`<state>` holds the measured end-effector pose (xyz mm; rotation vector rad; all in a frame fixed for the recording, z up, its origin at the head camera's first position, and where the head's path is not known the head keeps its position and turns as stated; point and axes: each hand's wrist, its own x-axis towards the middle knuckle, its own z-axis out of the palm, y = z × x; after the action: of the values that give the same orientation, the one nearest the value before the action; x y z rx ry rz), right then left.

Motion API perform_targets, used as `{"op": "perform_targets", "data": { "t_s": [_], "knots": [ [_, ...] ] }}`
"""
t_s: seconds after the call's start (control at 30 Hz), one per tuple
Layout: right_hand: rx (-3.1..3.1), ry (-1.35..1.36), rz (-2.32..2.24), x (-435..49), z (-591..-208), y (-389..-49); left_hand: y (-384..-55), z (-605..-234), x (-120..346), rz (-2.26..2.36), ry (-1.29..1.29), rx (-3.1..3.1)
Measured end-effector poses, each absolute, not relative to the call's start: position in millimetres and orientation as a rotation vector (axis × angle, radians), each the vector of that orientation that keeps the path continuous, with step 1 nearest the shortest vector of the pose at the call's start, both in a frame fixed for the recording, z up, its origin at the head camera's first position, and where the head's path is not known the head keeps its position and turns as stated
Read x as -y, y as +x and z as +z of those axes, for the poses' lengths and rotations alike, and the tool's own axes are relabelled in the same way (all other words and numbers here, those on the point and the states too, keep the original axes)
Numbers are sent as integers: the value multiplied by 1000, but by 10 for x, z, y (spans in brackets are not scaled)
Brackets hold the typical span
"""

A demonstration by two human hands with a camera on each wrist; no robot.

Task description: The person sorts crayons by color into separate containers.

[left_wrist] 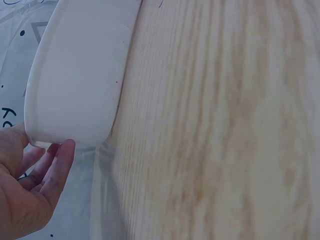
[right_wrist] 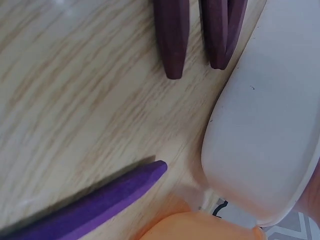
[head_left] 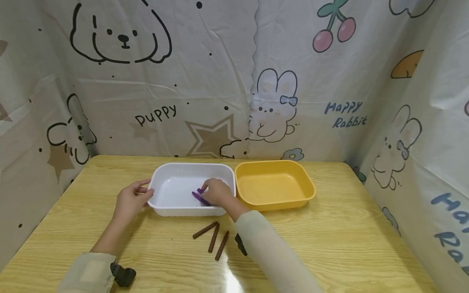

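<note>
A white plastic tray (head_left: 172,211) stands on the table. My left hand (head_left: 130,200) holds its left end, fingertips against the rim; the left wrist view shows those fingers (left_wrist: 62,160) at the tray's end wall. Over the tray's inside, my right hand (head_left: 218,192) pinches a short-looking purple crayon (head_left: 200,190), mostly covered by the fingers. Just below it another purple crayon (head_left: 198,197) lies in the tray, partly hidden by the hand. Three brown crayons (head_left: 222,245) lie in front of the tray. A further purple crayon (right_wrist: 105,200) lies on the table in the right wrist view.
A yellow tray (head_left: 282,205) stands against the white tray's right side, with nothing seen inside. Both are on a wood-grain table (head_left: 329,252). A printed cloth (head_left: 205,81) hangs behind and along the sides. The right sleeve (head_left: 271,248) covers part of the table.
</note>
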<state>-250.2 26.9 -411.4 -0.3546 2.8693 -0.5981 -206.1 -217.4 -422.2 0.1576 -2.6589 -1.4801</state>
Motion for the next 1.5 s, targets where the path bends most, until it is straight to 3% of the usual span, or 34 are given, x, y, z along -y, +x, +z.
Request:
{"op": "perform_targets", "data": {
  "t_s": [1.5],
  "knots": [
    [-2886, -341, -625, -295, -3986, -2566, -2067, -4223, 2192, -1476, 157, 2671]
  ]
}}
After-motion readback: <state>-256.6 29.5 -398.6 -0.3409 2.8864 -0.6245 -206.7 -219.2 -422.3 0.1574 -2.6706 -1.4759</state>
